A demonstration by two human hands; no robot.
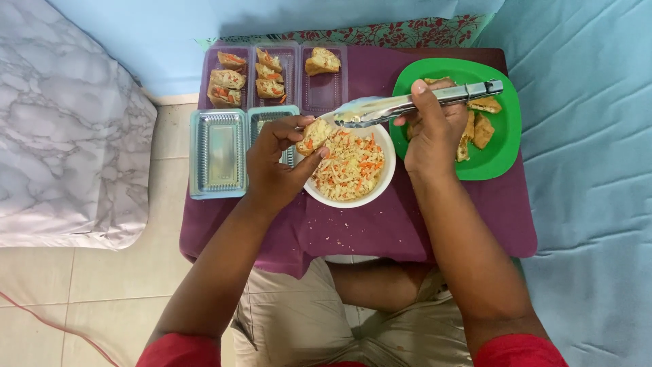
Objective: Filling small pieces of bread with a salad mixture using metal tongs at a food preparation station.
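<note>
Fingers (pixel 302 129) of the left hand (pixel 275 166) pinch a stuffed pastry piece (pixel 315 135), thumb on its near side and fingertips curled over its far side; the piece sits over the left rim of the white bowl (pixel 380 187), touching or just above the filling (contact not resolvable). Right hand (pixel 431 132) is closed around a pair of metal tongs (pixel 407 105), gripped at mid-length, tips pointing left and lying just beyond the bowl's far rim. Tong arms look nearly together; whether they hold anything, I cannot tell. Bowl contents: shredded pale filling with orange carrot flecks (pixel 353 166), level close to the rim. Landmark for all positions: the white bowl, which stands on a purple cloth-covered table (pixel 380 228). Right of the bowl, just beside it: a green plate (pixel 499 160) carrying several flat fried pieces (pixel 483 129), partly hidden behind the right hand. Left of the bowl: two clear plastic containers (pixel 217 153), the nearer one partly covered by the left hand. Beyond the bowl, to its far left: a clear compartment tray (pixel 339 92) with filled pieces (pixel 227 85) in the left and middle sections and one piece in the right section. Crumbs are scattered on the cloth on the near side of the bowl. Both forearms are bare, red sleeves at the frame's lower edge.
</note>
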